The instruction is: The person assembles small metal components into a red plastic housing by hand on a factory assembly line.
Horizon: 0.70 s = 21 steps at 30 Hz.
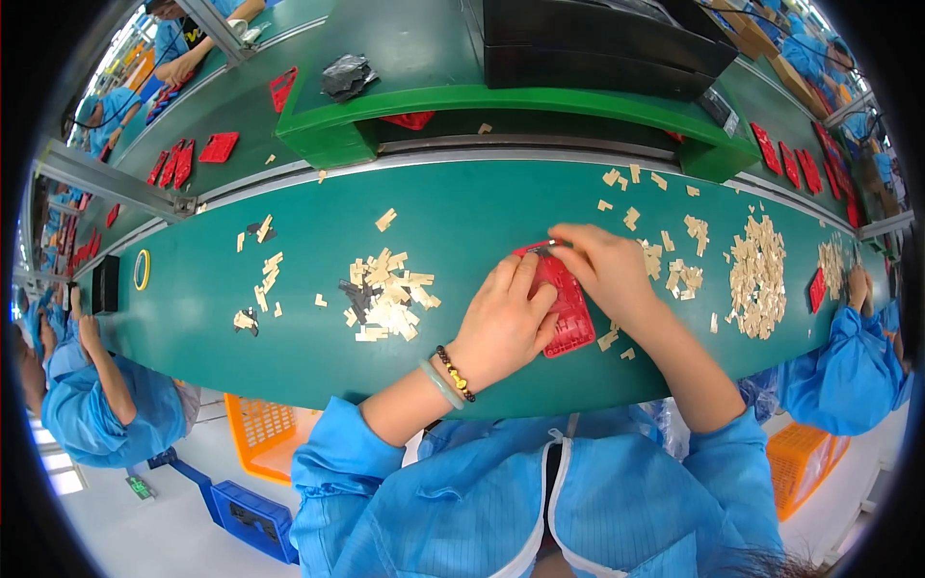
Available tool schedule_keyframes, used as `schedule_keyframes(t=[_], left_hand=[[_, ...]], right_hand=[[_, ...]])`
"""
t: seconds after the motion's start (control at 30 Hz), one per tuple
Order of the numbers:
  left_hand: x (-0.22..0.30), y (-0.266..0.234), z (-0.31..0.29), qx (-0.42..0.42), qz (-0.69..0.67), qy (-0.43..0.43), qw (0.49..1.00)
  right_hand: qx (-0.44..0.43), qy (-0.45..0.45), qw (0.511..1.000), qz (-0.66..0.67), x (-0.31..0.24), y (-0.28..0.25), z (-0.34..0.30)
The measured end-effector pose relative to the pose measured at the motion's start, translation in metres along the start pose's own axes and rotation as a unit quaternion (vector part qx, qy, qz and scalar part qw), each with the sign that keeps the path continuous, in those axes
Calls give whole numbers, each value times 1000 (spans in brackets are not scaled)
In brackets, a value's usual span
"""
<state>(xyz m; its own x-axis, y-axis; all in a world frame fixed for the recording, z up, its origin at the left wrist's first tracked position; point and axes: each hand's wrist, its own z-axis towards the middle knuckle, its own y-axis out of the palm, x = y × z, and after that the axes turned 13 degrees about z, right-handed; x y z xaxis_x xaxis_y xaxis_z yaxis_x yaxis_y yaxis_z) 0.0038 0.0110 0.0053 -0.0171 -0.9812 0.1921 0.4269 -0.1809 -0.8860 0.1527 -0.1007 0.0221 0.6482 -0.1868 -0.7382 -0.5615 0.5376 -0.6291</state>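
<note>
A red plastic housing lies on the green tabletop in front of me, its lower end toward my body. Across its left side rests my left hand, fingers bent and gripping the housing. My right hand is at the housing's upper end, thumb and forefinger pinched together over a small dark part; whatever is between the fingertips is too small to make out. Left of my left hand is a heap of small cream-coloured pieces with some dark grey pieces mixed in.
A large pile of cream pieces lies to the right. Beyond the table stands a green shelf bearing black boxes. More red housings lie on the far belt. Co-workers sit at both sides. An orange crate stands below.
</note>
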Motion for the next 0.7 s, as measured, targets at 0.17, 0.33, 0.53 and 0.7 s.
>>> schedule_keyframes(t=[0.17, 0.33, 0.53, 0.7], left_hand=[[4, -3, 3, 15, -15, -13, 1000], [0, 11, 15, 51, 5, -56, 997], [0, 26, 26, 54, 167, -6, 984], [6, 30, 29, 39, 199, -4, 979]], right_hand=[[7, -98, 986, -138, 16, -2, -19], [-2, -75, 993, -91, -11, -9, -36], [-129, -169, 976, -46, -30, -20, -76], [-120, -176, 976, -54, -19, -14, -82]])
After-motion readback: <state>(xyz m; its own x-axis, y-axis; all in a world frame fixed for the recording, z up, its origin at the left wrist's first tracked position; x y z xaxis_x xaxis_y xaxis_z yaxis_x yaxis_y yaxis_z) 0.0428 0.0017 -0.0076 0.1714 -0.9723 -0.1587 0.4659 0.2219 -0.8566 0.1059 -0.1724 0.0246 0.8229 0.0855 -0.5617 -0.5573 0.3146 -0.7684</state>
